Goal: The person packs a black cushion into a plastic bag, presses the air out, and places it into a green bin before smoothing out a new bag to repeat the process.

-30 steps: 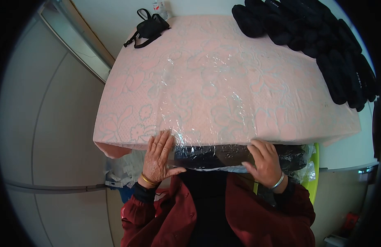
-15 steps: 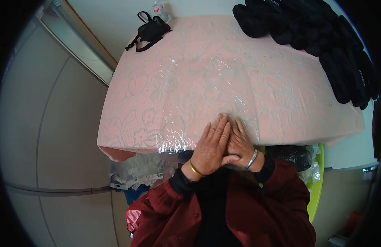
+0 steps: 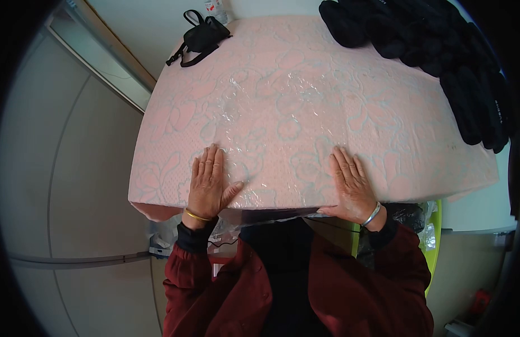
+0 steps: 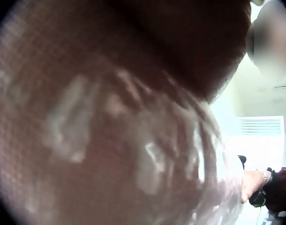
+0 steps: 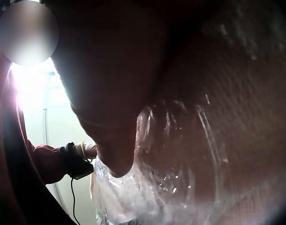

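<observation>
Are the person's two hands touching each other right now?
Apart: the head view shows pink cloth between the left hand and the right hand.

Film (image 3: 282, 140) on tablecloth (image 3: 161, 146), bag (image 3: 203, 37) at far left, bottle (image 3: 216, 10) behind it; bundles (image 3: 423, 45) far right

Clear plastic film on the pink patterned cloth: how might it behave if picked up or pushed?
The clear plastic film would probably be floppy, since its near end hangs past the edge of the pink patterned cloth. It looks light: the pattern shows through. Its glossy creases suggest it may wrinkle when pushed.
</observation>
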### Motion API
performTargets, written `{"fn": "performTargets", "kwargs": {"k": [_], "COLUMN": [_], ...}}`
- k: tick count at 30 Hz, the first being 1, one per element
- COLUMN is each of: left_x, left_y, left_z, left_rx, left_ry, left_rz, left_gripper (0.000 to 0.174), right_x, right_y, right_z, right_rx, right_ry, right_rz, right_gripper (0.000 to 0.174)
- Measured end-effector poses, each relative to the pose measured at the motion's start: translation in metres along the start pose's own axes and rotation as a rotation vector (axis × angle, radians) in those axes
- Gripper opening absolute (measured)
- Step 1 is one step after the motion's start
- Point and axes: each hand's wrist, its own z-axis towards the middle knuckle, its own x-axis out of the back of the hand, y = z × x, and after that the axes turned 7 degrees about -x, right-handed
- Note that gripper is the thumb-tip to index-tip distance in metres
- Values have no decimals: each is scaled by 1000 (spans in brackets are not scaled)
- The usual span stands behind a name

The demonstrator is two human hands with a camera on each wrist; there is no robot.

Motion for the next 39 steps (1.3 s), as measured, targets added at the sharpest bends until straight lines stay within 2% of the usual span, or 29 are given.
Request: {"fn": "performTargets", "kwargs": {"k": [4,10,14,16,19,21,23,24,26,28,31,34,36,39], "left_x": [6,14,17,20,29,30,15,6,-9,-13,-15,-10,-6,-6], "left_y": [9,47,53,51,72,102,133,146,161,153,131,89,58,25], "left_z": [-12,-64,-80,-75,-50,-27,-2,8,22,23,20,10,6,1], "left_rx": [-2,8,9,-2,-52,-116,-257,-250,-314,-301,-286,-226,-133,-31], "left_ry": [-4,13,17,-2,8,30,71,72,110,92,38,41,34,27], "left_rz": [-21,-63,-50,-28,-3,-194,-278,-271,-401,-344,-233,-170,-48,-22], "left_gripper": [101,100,99,98,94,93,95,95,97,97,98,97,97,96], "right_x": [1,7,10,13,22,13,-3,-10,-22,-23,-13,-1,2,4], "right_y": [0,-25,-15,-15,-29,-36,-40,-40,-36,-30,-18,4,11,14], "right_z": [-13,-76,-86,-79,-41,-19,-1,2,4,3,-6,-10,-10,-11], "right_rx": [17,-40,-22,-12,57,93,149,158,186,198,89,51,37,32], "right_ry": [17,-14,-7,7,151,158,163,164,126,102,49,52,55,44], "right_rz": [-28,-39,8,34,33,48,67,71,-106,-202,-41,-63,-78,-82], "right_gripper": [125,112,103,100,95,95,96,96,100,103,111,112,113,113]}}
